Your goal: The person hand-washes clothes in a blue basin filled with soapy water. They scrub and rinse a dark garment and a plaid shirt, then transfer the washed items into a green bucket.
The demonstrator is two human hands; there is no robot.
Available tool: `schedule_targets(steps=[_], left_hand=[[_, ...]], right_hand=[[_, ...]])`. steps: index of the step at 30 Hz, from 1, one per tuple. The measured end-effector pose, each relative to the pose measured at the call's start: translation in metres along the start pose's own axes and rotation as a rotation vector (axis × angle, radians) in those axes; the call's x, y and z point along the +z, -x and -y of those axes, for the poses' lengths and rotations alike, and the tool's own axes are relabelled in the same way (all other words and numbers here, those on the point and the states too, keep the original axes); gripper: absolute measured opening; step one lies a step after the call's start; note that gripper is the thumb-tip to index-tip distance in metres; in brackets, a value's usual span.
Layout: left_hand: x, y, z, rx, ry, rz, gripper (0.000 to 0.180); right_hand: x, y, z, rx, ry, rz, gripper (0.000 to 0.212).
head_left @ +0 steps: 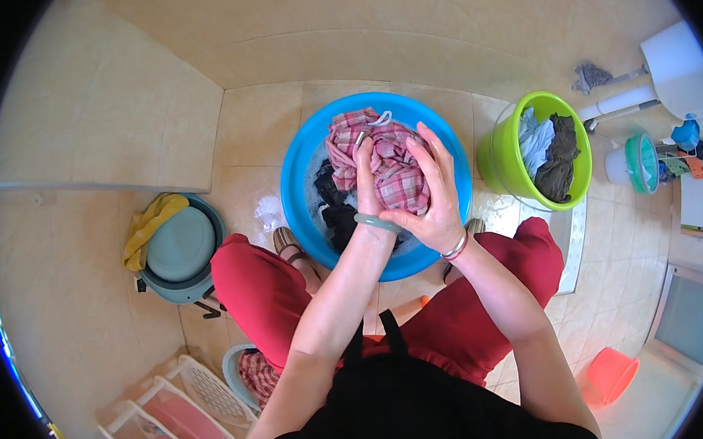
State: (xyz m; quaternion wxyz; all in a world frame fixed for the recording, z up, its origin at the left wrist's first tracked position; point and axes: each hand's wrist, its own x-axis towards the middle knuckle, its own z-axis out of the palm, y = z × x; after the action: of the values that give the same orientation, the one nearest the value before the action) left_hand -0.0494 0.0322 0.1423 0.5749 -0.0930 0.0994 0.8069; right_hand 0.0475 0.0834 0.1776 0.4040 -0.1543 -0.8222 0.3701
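Head view: left hand [366,180] and right hand [436,202] cup crumpled plaid fabric [392,167] over a round plastic basin [294,183]; finger closure unclear.

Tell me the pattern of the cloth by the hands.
The cloth has pink-and-white checks, clearest in the head view.

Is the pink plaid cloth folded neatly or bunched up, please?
Bunched up: the pink plaid cloth shows irregular creases and overlapping folds beside the left hand and the right hand.

Cloth [401,178] in basin [294,187] — bucket [495,161] right, rack [216,393] lower left
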Motion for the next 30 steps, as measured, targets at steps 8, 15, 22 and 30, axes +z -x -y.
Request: schedule_targets(steps=[8,15,22,30], left_hand=[[0.033,-0.004,0.015,0.485,-0.434,-0.295,0.03],[0.016,0.0,0.018,0.657,-1.199,-0.209,0.039],[-0.002,0.007,0.012,0.829,-1.522,0.105,0.074],[-0.036,0.024,-0.004,0.409,-1.887,0.212,0.082]], right_hand=[[0.02,0.003,-0.014,0.601,-0.683,-0.512,0.03],[0.022,0.003,-0.016,1.009,-1.52,-0.487,0.044],[0.022,0.017,-0.02,1.075,-1.606,-0.412,0.04],[0.034,0.018,-0.035,1.058,-1.827,-0.269,0.041]])
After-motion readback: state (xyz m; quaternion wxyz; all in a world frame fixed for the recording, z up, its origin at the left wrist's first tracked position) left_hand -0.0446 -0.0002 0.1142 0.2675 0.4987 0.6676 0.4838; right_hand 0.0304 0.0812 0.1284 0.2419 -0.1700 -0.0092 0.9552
